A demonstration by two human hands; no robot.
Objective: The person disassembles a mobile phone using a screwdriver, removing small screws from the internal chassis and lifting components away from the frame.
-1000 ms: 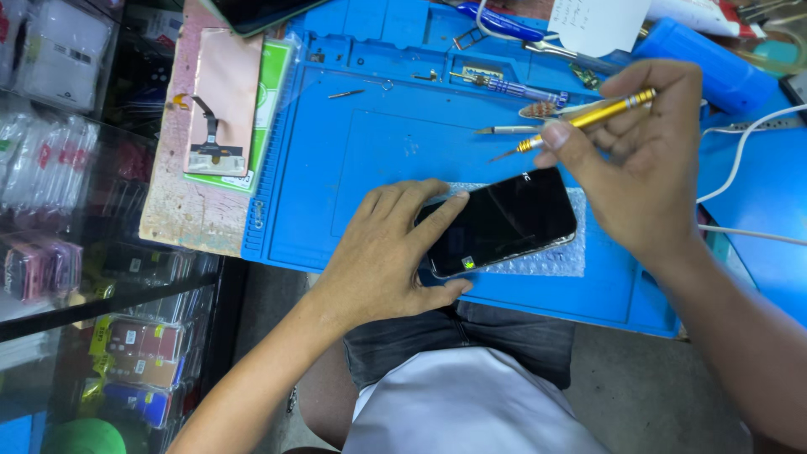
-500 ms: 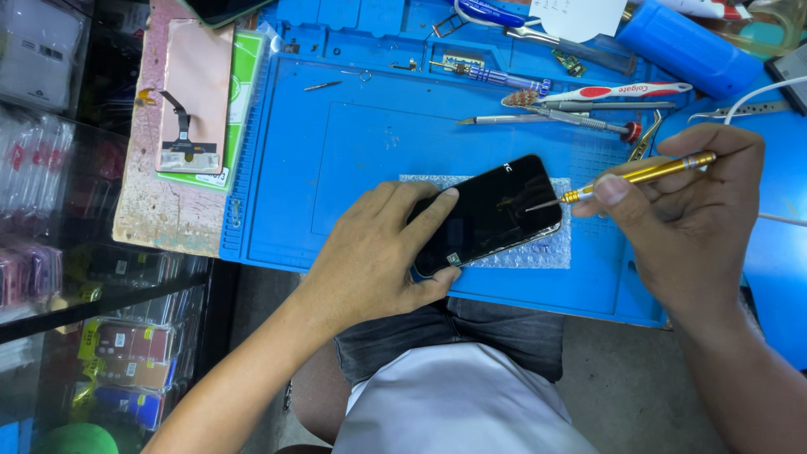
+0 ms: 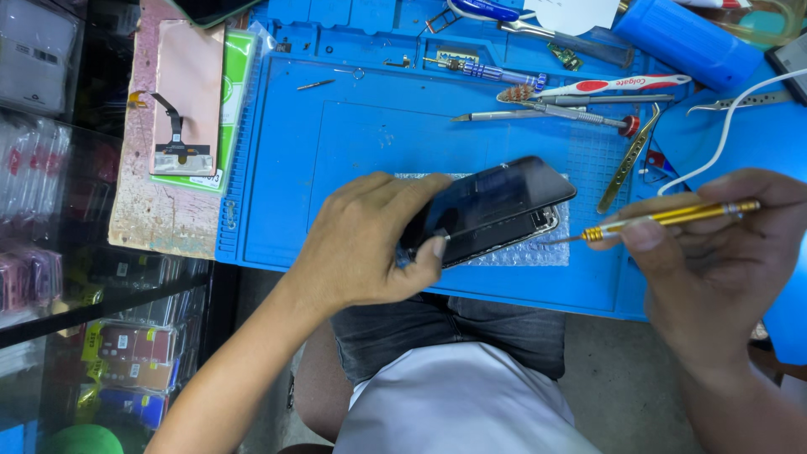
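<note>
Phone [image 3: 487,210], thin, glassy, likely fragile, sits mid-mat, its screen lifted off the frame at 9 o'clock by the left hand [image 3: 370,244]; best held by edges. Right hand [image 3: 714,252] pinches a screwdriver [image 3: 672,219].

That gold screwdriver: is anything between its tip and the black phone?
Nothing visible. The thin gold metal screwdriver in the right hand points across bare blue mat at the flat black phone, held by the left hand.

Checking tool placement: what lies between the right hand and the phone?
In the head view, the yellow screwdriver held by the right hand spans that stretch over the blue mat, its tip at the phone edge.
</note>
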